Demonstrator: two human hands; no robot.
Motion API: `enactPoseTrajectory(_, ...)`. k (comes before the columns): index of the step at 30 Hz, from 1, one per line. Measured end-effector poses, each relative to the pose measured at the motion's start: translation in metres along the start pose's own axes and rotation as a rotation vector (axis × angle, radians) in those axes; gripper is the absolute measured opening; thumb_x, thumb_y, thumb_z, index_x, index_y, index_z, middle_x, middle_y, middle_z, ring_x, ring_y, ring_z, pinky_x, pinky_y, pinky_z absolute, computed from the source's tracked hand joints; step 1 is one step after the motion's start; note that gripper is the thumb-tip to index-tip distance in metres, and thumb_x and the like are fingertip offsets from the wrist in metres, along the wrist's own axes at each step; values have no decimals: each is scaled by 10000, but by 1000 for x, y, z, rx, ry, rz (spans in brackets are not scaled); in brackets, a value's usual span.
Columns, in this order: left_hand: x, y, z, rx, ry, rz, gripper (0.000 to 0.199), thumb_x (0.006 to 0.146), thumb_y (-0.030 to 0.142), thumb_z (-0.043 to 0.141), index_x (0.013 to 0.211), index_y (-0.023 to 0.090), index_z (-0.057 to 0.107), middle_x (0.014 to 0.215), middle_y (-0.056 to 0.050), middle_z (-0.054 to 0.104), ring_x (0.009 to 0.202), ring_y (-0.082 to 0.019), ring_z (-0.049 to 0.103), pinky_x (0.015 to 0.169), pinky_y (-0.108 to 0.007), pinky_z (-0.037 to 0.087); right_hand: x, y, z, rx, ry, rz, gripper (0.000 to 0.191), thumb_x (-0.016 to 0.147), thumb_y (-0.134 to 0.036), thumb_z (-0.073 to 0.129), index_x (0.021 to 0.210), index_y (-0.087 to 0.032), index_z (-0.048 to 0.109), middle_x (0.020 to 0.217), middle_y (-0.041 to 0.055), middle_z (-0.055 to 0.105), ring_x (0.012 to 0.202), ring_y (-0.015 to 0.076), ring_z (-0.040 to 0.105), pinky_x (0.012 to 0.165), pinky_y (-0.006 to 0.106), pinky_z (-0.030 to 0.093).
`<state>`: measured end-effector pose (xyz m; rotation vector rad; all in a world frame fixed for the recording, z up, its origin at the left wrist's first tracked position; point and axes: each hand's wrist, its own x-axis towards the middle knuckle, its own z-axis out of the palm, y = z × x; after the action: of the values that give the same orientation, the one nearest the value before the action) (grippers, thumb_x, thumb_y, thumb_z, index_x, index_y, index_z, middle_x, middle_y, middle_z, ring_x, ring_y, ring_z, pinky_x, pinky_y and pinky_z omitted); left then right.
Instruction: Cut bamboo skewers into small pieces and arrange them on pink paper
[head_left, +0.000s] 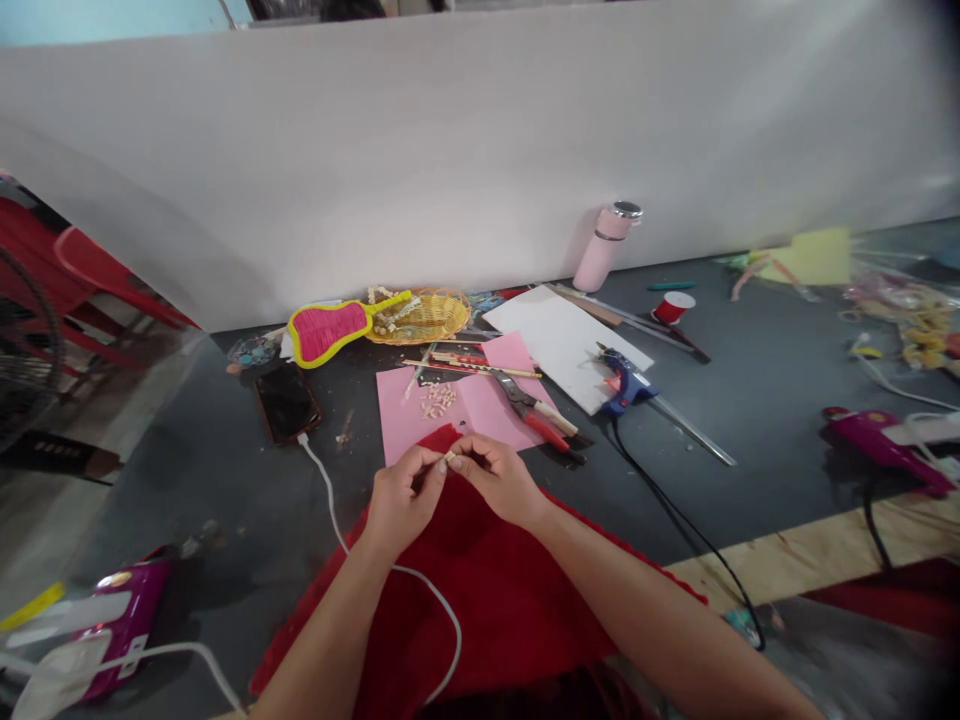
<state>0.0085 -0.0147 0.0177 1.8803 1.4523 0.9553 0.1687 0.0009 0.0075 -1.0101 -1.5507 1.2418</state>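
My left hand (408, 497) and my right hand (498, 480) meet over a red cloth (487, 580), fingertips pinched together. Between them is a tiny pale piece (450, 457), held by both; its exact kind is too small to make out. Just beyond lies a pink paper sheet (401, 400) with a small heap of similar pale bits (437, 399) on it. Pliers with red handles (534, 414) rest on the paper's right side. Several thin sticks (472, 366) lie across its far edge.
A blue glue gun (626, 385) sits on white board (562, 335), its black cord trailing right. At left are a phone (286, 403) with a white cable, a pink-yellow paddle shape (330, 332) and a wicker basket (442, 316). A pink bottle (602, 248) stands by the wall.
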Motion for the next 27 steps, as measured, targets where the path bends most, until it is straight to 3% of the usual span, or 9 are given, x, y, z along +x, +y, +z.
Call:
enactPoseTrajectory(9, 1, -1, 1, 9, 7, 0, 162, 848, 288, 503, 829, 185, 627, 695, 5, 652, 592, -98, 574, 564, -179, 413, 1, -1, -2, -46, -13, -18, 190, 886, -353, 509, 841, -188, 591, 787, 9, 602, 738, 134, 544, 698, 248, 438)
enactPoseTrajectory(17, 9, -5, -5, -185, 176, -133, 229, 850, 347, 505, 776, 169, 628, 684, -4, 673, 556, -96, 542, 556, -192, 410, 2, -1, -3, -326, -14, -133, 133, 896, -266, 481, 875, -191, 588, 820, 17, 623, 738, 137, 564, 693, 246, 432)
enactPoseTrajectory(20, 10, -8, -7, -254, 207, -167, 267, 845, 371, 497, 753, 159, 632, 575, 8, 631, 481, -90, 488, 493, -195, 376, 20, -6, -10, -565, -2, -166, 124, 895, -239, 478, 879, -197, 593, 848, 27, 643, 759, 146, 581, 703, 248, 430)
enactPoseTrajectory(23, 11, -9, -8, -303, 224, -183, 288, 837, 385, 494, 752, 154, 641, 489, 23, 580, 432, -87, 446, 452, -194, 342, 48, -8, -18, -962, -14, -73, 145, 898, -240, 468, 928, -200, 604, 936, 49, 658, 831, 163, 597, 731, 254, 428)
enactPoseTrajectory(27, 11, -7, -8, -341, 242, -179, 310, 825, 406, 502, 741, 146, 649, 496, 15, 580, 435, -88, 449, 446, -194, 332, 76, -6, -17, -1085, -31, -27, 178, 893, -218, 455, 947, -180, 620, 982, 90, 659, 895, 205, 603, 733, 278, 432)
